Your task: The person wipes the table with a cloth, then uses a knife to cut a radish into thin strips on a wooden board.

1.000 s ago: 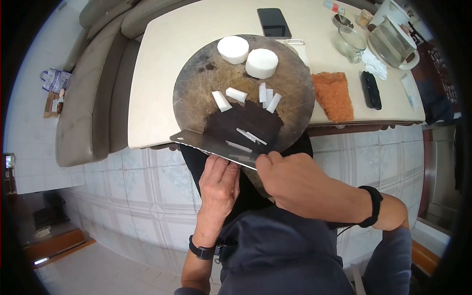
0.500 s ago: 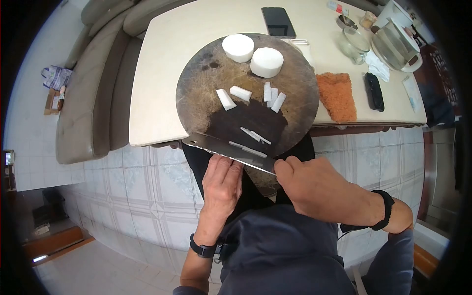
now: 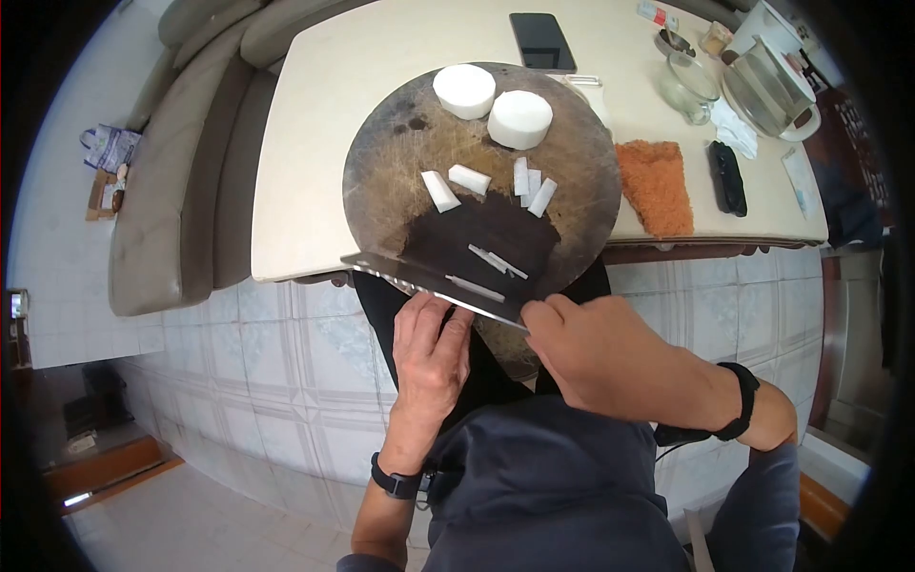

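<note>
Furniture: one grey-brown sofa point(image 3: 162, 210), smooth-covered, along the left side and continuing behind the far end of a cream-topped surface point(image 3: 305, 162) with rounded corner and brown wooden trim point(image 3: 681, 253). Flooring: pale glossy tiles point(image 3: 295, 357) with grey-blue patterning and crossing grey bands below the surface, plainer white toward the left, where a white-and-purple bag point(image 3: 110, 151) and a small brown box point(image 3: 99, 202) stand beside the sofa. Margins: brown wooden strip point(image 3: 119, 469) at lower left, grey upright panel point(image 3: 851, 334) at right; light pale and even, with soft sheen on the tiles.
</note>
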The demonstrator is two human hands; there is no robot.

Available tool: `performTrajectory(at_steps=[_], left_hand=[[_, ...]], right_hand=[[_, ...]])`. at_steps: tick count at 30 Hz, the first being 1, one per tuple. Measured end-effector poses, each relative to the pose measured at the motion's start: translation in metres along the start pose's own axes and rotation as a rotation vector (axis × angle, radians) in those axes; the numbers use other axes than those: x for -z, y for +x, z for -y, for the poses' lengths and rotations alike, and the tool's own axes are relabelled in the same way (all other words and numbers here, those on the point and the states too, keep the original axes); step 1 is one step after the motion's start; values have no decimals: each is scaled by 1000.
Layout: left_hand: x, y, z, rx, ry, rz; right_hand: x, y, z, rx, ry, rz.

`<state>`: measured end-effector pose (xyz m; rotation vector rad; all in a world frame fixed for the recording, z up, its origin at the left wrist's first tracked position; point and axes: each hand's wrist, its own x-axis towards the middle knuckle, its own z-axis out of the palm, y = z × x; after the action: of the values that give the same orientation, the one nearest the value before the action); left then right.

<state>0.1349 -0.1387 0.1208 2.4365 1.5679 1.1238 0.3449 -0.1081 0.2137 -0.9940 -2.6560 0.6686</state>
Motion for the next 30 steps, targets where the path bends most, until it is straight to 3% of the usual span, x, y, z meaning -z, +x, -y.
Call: performTrajectory(at_steps=[14, 17, 23, 30], left_hand=[[0, 3, -4, 11, -6, -29], [0, 3, -4, 12, -13, -37], [-2, 0, -3, 19, -6, -48], [-2, 1, -3, 11, 17, -39]], right_hand=[[-12, 22, -2, -37, 11, 41], [-13, 16, -9, -44, 36, -70], [4, -2, 2, -11, -19, 65], [0, 13, 3, 17, -39, 63]])
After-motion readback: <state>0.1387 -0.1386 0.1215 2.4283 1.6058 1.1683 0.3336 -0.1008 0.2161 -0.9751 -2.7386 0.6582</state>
